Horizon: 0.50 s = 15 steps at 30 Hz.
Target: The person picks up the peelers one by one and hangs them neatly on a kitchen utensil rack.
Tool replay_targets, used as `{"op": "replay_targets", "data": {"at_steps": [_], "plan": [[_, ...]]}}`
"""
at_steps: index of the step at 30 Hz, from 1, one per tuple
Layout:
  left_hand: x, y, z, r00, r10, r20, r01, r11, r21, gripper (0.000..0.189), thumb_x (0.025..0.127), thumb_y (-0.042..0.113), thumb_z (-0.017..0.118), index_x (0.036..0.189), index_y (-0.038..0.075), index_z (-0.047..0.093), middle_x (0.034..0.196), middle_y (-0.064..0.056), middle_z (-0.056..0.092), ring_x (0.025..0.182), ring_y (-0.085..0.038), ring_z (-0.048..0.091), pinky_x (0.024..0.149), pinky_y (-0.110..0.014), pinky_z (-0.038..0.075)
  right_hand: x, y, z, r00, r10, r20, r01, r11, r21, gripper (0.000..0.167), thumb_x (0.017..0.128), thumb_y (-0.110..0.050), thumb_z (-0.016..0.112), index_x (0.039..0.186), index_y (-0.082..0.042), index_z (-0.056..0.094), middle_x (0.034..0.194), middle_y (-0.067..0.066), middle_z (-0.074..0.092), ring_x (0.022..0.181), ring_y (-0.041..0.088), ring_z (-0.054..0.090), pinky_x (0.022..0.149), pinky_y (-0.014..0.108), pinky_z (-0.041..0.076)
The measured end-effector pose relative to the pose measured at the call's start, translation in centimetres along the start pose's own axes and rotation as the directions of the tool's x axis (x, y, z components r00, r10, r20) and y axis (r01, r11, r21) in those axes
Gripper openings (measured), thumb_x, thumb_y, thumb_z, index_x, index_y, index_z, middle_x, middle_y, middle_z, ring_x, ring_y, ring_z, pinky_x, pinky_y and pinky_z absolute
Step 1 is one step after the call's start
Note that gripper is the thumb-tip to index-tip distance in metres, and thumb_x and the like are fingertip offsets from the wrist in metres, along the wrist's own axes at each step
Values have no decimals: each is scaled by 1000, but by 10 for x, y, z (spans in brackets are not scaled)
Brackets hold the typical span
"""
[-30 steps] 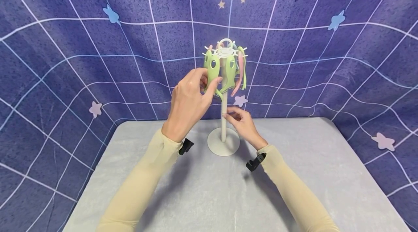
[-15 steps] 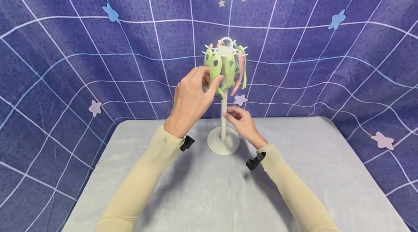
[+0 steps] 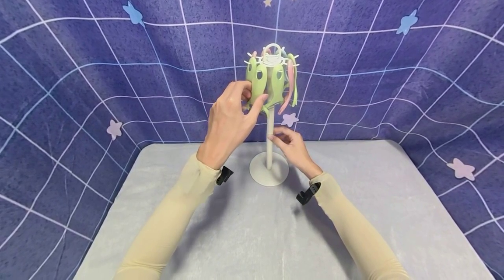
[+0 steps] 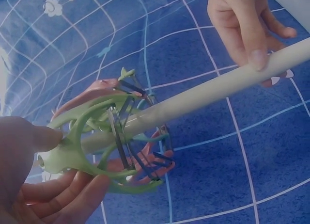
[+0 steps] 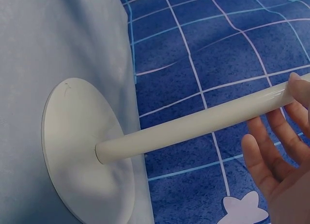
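A white stand with a round base (image 3: pixel 269 175), an upright pole (image 3: pixel 269 153) and a hooked ring (image 3: pixel 271 60) on top stands on the table. Y-shaped peelers hang around the ring, several of them green. My left hand (image 3: pixel 230 118) pinches a green peeler (image 4: pixel 63 156) by its handle between thumb and fingers, with the handle's hole still up at the ring. Metal blades (image 4: pixel 121 136) show at the peelers' lower ends in the left wrist view. Lower down, my right hand (image 3: pixel 293 148) pinches the pole between thumb and fingertips.
Beside the held one hangs another green peeler (image 3: pixel 278 81), with a pink peeler (image 3: pixel 290 83) to its right. A grey cloth covers the table (image 3: pixel 252 236). Close behind it rises a blue-purple grid-patterned curtain (image 3: pixel 177 52), which also encloses both sides.
The left hand and the pinched green peeler shift slightly right, then back left. The right hand keeps its place on the pole.
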<state>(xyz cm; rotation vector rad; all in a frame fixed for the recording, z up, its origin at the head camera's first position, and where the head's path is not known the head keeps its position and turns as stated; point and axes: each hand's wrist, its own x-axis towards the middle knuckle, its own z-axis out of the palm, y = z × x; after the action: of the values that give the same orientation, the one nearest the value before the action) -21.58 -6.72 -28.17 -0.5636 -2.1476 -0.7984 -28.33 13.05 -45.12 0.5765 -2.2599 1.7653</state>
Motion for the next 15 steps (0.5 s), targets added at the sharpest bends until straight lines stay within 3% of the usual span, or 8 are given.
{"op": "replay_targets", "data": {"at_steps": [8,15], "plan": [[-16,-4,-2,999,-6,-42,6,1000,-5,37,104,39,72,123,6,67,113,-8,68,96,-21,72,70,-32,61,0,-2,0,1000,7,-1,-7,1000,5,24,102,-17,76,123,-6,78,117,16,76,94,29,74,77,23,58],[-52,-19,-7,999,-10,-50,7,999,-46,36,103,38,74,124,9,69,115,-4,70,98,-17,72,73,-30,64,-8,-5,-8,999,-29,43,28,1000,5,36,104,-13,73,138,-6,69,130,15,73,112,31,74,96,36,63]]}}
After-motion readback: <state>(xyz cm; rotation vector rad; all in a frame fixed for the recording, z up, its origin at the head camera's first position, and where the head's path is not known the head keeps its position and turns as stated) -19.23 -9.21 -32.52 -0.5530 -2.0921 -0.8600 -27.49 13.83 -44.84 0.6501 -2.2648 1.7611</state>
